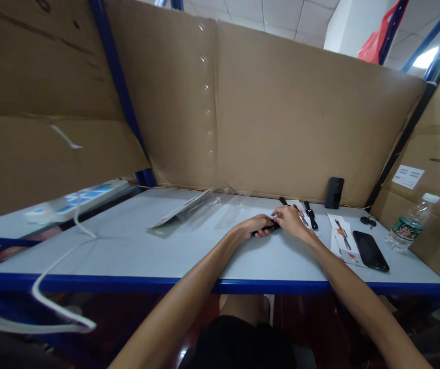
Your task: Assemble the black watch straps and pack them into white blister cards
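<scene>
Over the middle right of the table, my left hand is closed around a small dark object, mostly hidden by the fingers, so its kind is unclear. My right hand meets it from the right, its fingers pinched at the object's end. Just beyond the right hand lie a black slim item and a printed card picturing a dark-handled utensil. Another black piece shows behind the fingers.
To the right are a printed card, a phone, a standing black phone-like item, dark keys and a water bottle. Clear plastic packaging lies left. A power strip and white cable sit far left. Cardboard walls the back.
</scene>
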Motion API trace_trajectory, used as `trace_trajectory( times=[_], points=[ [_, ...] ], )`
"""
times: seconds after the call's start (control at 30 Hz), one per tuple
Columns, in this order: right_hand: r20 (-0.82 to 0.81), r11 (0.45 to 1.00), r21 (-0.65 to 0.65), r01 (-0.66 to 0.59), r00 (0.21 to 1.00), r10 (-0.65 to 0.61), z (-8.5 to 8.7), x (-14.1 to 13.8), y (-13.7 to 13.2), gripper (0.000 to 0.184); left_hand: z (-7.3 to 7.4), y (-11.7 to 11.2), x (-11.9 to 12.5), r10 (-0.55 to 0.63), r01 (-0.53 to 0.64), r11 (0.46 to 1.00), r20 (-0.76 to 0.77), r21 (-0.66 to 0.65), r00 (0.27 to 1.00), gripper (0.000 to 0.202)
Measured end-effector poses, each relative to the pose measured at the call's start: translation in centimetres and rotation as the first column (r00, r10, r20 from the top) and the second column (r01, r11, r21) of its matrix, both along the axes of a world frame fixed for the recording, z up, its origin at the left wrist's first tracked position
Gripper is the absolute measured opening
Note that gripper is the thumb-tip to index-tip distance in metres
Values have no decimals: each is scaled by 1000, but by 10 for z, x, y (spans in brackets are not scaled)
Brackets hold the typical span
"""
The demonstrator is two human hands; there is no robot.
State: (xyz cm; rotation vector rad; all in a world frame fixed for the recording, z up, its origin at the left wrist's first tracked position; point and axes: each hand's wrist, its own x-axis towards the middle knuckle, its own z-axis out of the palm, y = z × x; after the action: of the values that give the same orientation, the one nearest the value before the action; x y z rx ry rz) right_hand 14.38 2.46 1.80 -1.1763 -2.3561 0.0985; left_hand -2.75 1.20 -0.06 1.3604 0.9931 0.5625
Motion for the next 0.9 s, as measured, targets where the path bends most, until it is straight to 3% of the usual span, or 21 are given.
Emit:
trace_trajectory(
  times=[0.1,0.27,0.73,0.9],
  points=[
    [-51,994,-74,82,995,-86,2,-3,-2,24,1,0,0,1,-1,1000,-5,-7,1000,7],
    [22,992,-29,120,993,-120,9,2,-5,17,3,-2,-1,-13,13,1000,8,-1,1000,6],
    [107,992,-31,125,987,-121,7,10,2,26,3,-2,-2,-2,2,1000,13,-21,1000,12],
    [48,998,-52,39,998,-36,14,5,-11,25,2,-2,0,7,-7,1000,2,-18,1000,9]
  ],
)
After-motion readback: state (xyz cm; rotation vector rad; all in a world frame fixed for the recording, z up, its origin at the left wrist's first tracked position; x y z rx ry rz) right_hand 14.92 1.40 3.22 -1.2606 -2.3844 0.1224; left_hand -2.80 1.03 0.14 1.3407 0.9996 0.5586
